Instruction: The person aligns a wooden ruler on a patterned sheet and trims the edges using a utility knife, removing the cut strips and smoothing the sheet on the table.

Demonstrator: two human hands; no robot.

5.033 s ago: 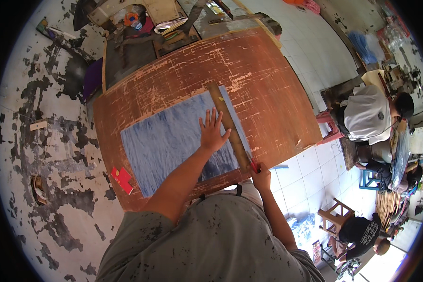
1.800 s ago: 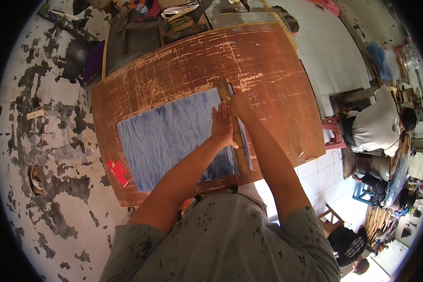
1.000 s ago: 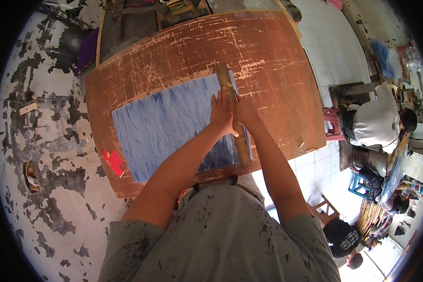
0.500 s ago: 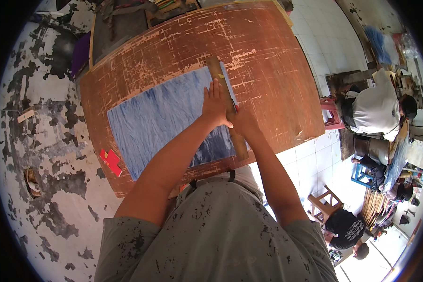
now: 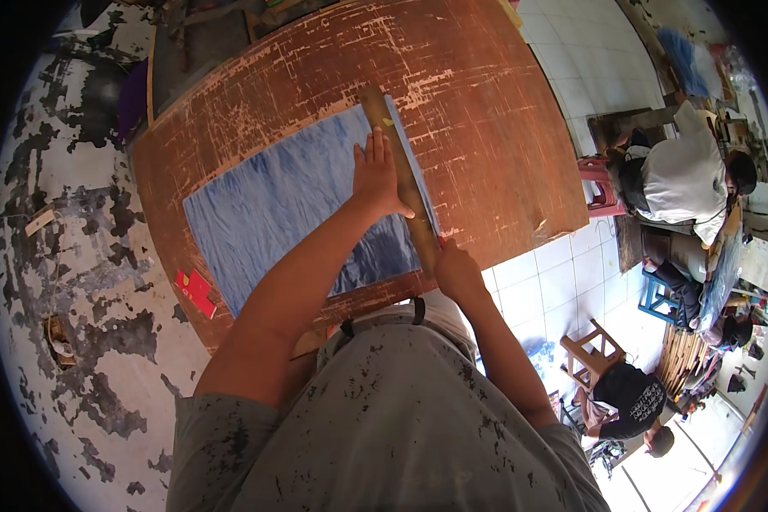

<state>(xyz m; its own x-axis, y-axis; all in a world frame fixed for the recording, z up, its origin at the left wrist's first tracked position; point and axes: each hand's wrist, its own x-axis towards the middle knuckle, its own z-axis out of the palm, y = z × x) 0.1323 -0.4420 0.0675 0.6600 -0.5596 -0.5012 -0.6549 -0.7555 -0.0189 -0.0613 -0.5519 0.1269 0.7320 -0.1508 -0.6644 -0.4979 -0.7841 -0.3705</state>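
A blue, streaked sheet (image 5: 269,213) lies flat on the scratched brown table (image 5: 495,145). Across its right end runs a brown wooden straightedge (image 5: 421,232), and a narrow strip of the sheet shows beyond it. Palm down with fingers stretched out, my left hand (image 5: 375,181) presses on the straightedge and the sheet beside it. My right hand (image 5: 457,271) is closed at the straightedge's near end, by the table's front edge. A small red-handled cutter (image 5: 441,243) peeks out of that fist; most of it is hidden.
A red packet (image 5: 196,292) rests at the table's left edge. The peeling wall (image 5: 102,358) stands to the left. On the right, two people sit at work near a red stool (image 5: 602,186) and a wooden stool (image 5: 587,354) on the tiled floor.
My right hand has slid toward me along the straightedge with the cutter, from about its middle to its near end. My left hand stays pressed down. The whole view has shifted slightly.
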